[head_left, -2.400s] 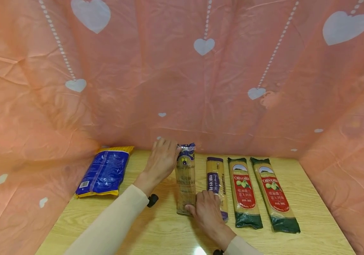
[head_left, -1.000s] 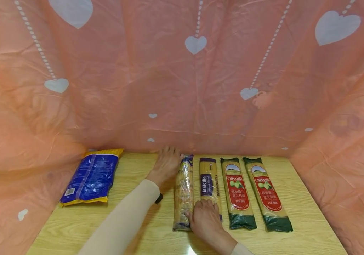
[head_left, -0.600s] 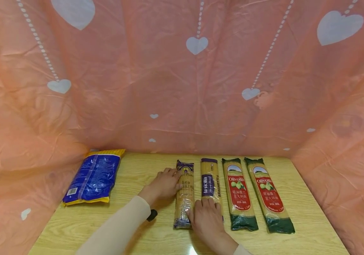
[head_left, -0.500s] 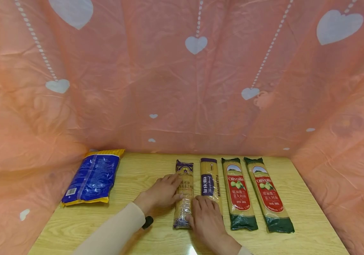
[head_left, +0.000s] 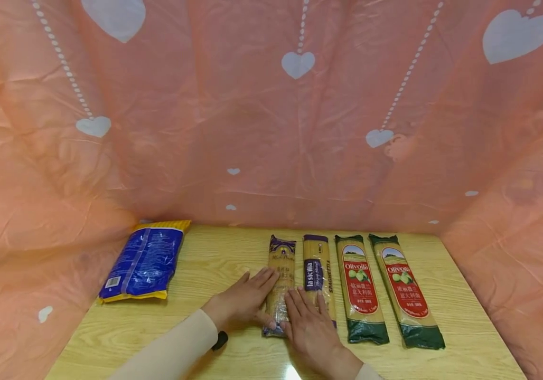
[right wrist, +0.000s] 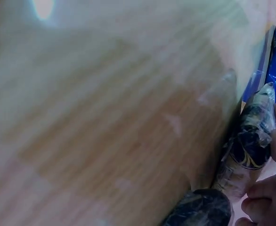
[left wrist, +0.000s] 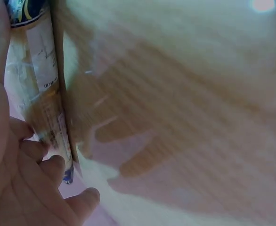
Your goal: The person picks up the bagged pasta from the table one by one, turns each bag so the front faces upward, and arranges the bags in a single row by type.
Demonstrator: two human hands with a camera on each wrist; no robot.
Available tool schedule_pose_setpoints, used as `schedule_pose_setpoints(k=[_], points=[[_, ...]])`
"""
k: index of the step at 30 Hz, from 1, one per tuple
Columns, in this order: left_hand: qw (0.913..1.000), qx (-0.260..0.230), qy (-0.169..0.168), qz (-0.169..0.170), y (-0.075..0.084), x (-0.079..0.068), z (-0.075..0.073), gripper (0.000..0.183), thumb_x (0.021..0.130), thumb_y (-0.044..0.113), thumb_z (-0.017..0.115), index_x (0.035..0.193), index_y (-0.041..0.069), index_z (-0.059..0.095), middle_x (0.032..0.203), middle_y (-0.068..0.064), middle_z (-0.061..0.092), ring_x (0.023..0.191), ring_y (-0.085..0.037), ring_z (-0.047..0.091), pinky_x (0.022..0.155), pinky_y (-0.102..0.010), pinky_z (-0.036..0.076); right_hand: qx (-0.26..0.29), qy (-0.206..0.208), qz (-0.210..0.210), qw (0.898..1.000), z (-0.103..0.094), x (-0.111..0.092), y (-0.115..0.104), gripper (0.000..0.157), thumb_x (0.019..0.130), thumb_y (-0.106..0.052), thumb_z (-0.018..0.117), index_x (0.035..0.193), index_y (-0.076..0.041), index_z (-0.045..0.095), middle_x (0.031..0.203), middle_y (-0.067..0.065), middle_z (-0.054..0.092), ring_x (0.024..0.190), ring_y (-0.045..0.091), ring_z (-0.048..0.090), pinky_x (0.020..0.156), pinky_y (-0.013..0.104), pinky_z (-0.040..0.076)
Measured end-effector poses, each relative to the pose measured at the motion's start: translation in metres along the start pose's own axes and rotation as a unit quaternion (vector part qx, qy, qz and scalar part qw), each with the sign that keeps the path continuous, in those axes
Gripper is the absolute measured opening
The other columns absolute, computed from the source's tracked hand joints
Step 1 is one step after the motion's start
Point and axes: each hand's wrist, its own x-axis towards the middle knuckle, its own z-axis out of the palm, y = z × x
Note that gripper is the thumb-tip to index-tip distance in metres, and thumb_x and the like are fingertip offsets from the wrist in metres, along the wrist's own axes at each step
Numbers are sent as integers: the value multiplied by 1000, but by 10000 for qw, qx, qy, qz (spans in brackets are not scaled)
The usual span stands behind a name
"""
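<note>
A clear pack of spaghetti [head_left: 283, 259] with dark purple ends lies flat, left of the purple-labelled La Sicilia spaghetti pack [head_left: 316, 253]. My left hand [head_left: 243, 301] rests along its left edge, fingers stretched out and thumb near its lower end. On the pack's lower right lies my right hand [head_left: 311, 332], fingers extended, partly covering the La Sicilia pack too. In the left wrist view, the fingers of the left hand [left wrist: 29, 183] lie beside the spaghetti pack [left wrist: 44, 61]. The right wrist view shows the right hand [right wrist: 270, 188] against the pack's dark end [right wrist: 251, 141].
Two Olivoila spaghetti packs [head_left: 359, 285] with green ends lie to the right, slightly slanted. A blue and yellow bag [head_left: 145, 261] lies at the table's back left. Pink cloth [head_left: 262, 116] with hearts walls in the wooden table [head_left: 219, 253].
The spaghetti pack, earlier raised at its far end, now lies flat. My left hand has slid from its top end down its left side. The right hand's fingers have straightened.
</note>
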Motion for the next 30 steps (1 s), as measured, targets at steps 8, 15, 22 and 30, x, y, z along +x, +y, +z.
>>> schedule_pose_setpoints(k=[8,15,22,30], points=[[9998,11,-64,-172,-2,16,-9,119,84,72,72,170,10,18,177,-9,17,164,-29,17,128,-58,24,60,-218,185,9996,-4,12,6,60,110,-42,51,156,-4,50,164,12,47,154,33,41,124,66,27],[9996,-109,-21,-267,-2,20,-7,122,82,71,75,170,11,16,177,-9,17,164,-27,16,129,-56,23,128,-371,116,9992,-5,16,11,60,111,-42,49,159,-6,46,166,11,44,156,31,38,124,66,25],[9994,-92,-8,-323,-1,18,-7,122,82,71,75,170,11,16,177,-8,16,164,-27,15,130,-56,21,-7,-355,9,9994,-6,16,13,61,111,-43,48,160,-6,45,167,11,43,156,31,37,124,65,25],[9994,99,130,-318,3,15,-7,121,81,72,73,169,9,21,176,-10,19,164,-29,16,129,-59,22,58,-416,9,9991,-7,16,15,61,112,-42,47,160,-5,44,167,11,42,157,31,35,125,66,23]])
